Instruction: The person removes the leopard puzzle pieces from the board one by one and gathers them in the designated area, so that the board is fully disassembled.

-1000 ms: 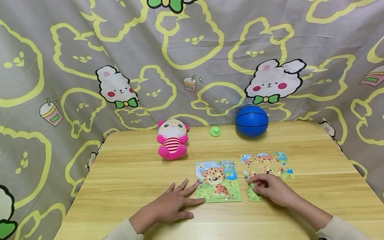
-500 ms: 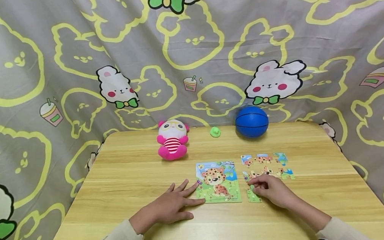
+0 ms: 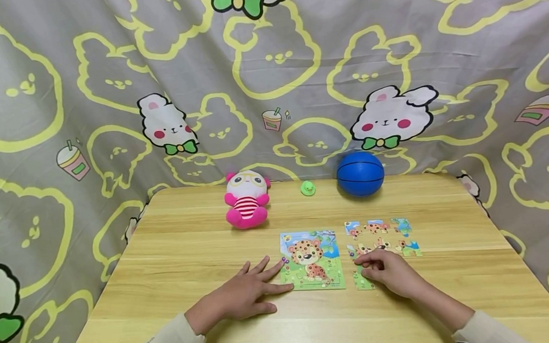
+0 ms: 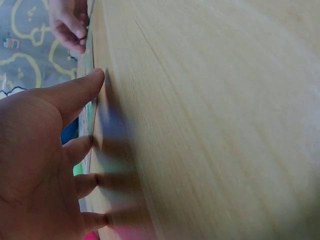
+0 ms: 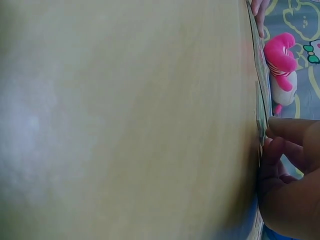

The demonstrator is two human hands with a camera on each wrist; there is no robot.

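Note:
A square picture board with a cartoon leopard lies flat on the table. My left hand is spread beside it, fingers straight, with fingertips at the board's left edge. In the left wrist view the same hand has its fingertips down on the wood. To the board's right, my right hand pinches a green puzzle piece at the lower left of the loose pieces. Thumb and fingertips of the right hand meet at the piece's edge in the right wrist view. The hand partly covers neighbouring pieces.
Several puzzle pieces lie in rows behind the right hand. A pink panda plush, a small green duck toy and a blue ball stand along the back of the wooden table, before a patterned curtain.
The right hand's thumb and fingers have shifted slightly over the green piece, its fingers less curled than a second ago. My left hand and the board have stayed in place.

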